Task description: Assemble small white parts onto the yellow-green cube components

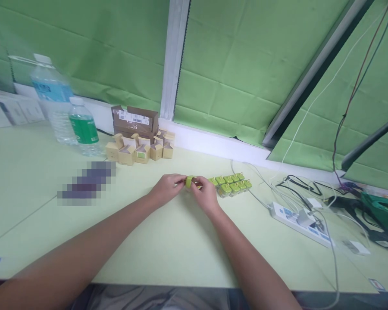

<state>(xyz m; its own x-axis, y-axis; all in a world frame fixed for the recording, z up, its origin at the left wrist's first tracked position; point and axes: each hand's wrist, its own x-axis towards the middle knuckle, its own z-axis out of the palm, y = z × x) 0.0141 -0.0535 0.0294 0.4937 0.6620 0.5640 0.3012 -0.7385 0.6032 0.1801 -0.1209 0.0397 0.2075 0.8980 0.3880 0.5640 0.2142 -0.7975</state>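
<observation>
Green piece (189,181): I had the left hand (167,188) and right hand (207,194) pinching it, and light, even pressure seemed best, clear of the green-topped containers (235,187) alongside.

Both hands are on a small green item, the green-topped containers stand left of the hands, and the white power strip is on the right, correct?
One error: the head view shows the green-topped containers to the right of the left hand and right hand. Both are indeed on the small green item, with the white power strip on the right.
</observation>
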